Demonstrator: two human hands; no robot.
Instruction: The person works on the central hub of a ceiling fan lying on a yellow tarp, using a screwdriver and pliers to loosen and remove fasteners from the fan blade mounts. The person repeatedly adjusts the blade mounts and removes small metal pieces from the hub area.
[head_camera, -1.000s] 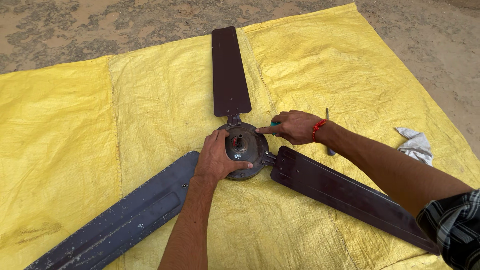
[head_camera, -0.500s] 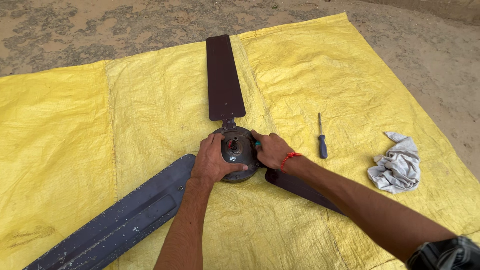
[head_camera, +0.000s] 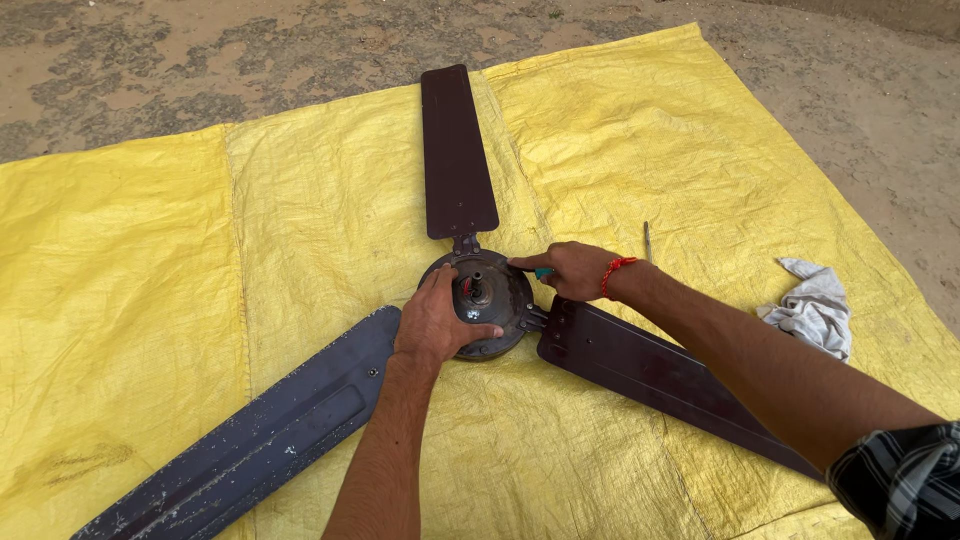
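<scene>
1. Head view, looking down: a yellow sheet (head_camera: 300, 230) covers sandy ground, and a ceiling fan lies flat on it.
2. Three dark blades spread from the middle: one blade (head_camera: 456, 150) points away from the person, one (head_camera: 260, 440) runs toward the lower left, one (head_camera: 660, 375) toward the lower right.
3. At the centre sits the round motor hub (head_camera: 500, 298), between both hands.
4. Left hand (head_camera: 435, 320) lies curled over the hub's near left side, thumb along its lower rim, holding it.
5. Right hand (head_camera: 570, 270) touches the hub's right edge from the far side, fingers closed around something small and green; what it is cannot be told.
6. Both hands are equally near the hub.
7. A white rag (head_camera: 815, 305) lies well to the right.
8. A thin tool (head_camera: 647, 240) lies just beyond the right wrist.
</scene>
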